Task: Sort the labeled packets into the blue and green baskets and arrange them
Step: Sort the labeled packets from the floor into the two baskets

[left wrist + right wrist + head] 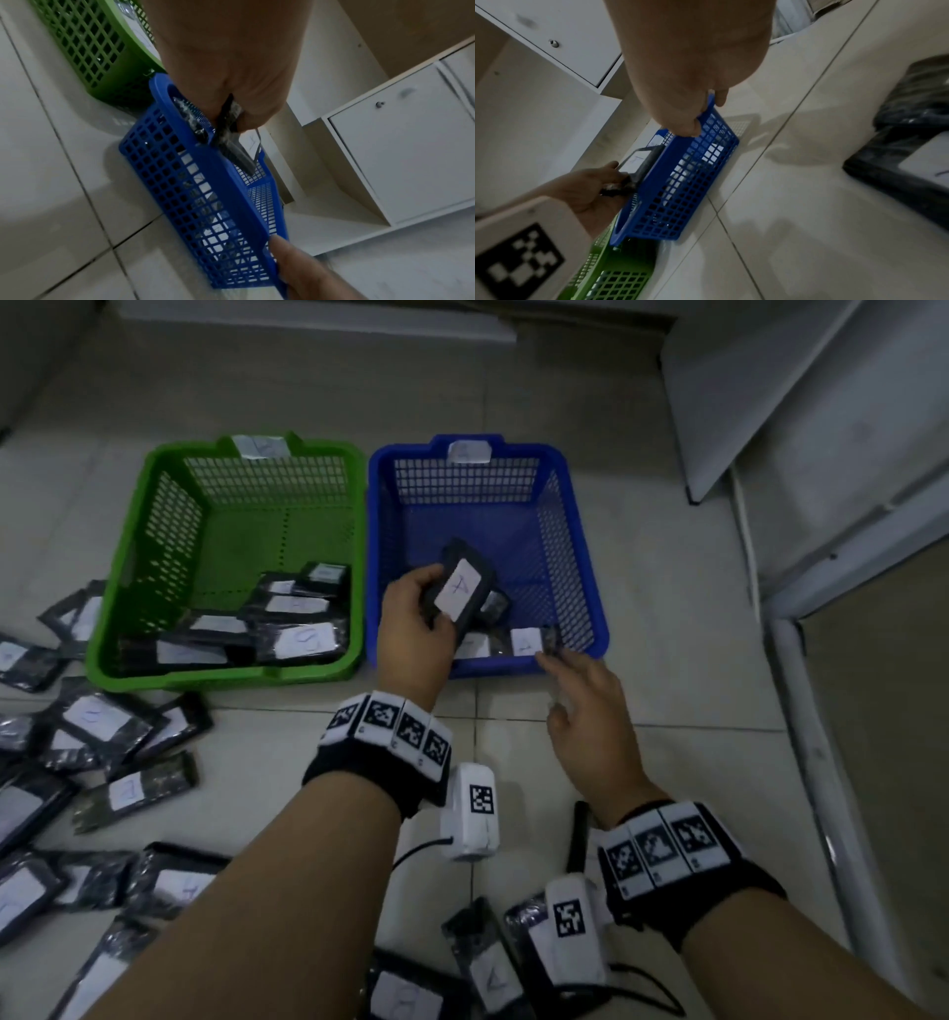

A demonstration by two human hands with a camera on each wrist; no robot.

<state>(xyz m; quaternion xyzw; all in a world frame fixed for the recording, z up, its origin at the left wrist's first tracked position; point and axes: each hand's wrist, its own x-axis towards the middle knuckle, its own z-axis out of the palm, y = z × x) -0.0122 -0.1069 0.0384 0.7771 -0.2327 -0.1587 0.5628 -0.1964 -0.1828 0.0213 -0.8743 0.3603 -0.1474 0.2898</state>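
Observation:
My left hand [418, 608] grips a black packet [459, 593] with a white label reading "A", tilted above the near left part of the blue basket [493, 666]. The left wrist view shows that packet [232, 146] edge-on, pinched over the blue basket [180, 182]. Two or three labeled packets [526, 642] lie inside along the basket's near wall. My right hand [557, 670] reaches to the near rim with loose, straight fingers and holds nothing; its fingertips [693, 127] touch the rim. The green basket [231, 677] stands to the left with several packets [303, 639] in its near half.
Many loose labeled packets [92, 721] are scattered on the tiled floor to the left and below my arms, with more [488, 968] near my right wrist. A white cabinet [821, 454] stands to the right of the blue basket. The far halves of both baskets hold nothing.

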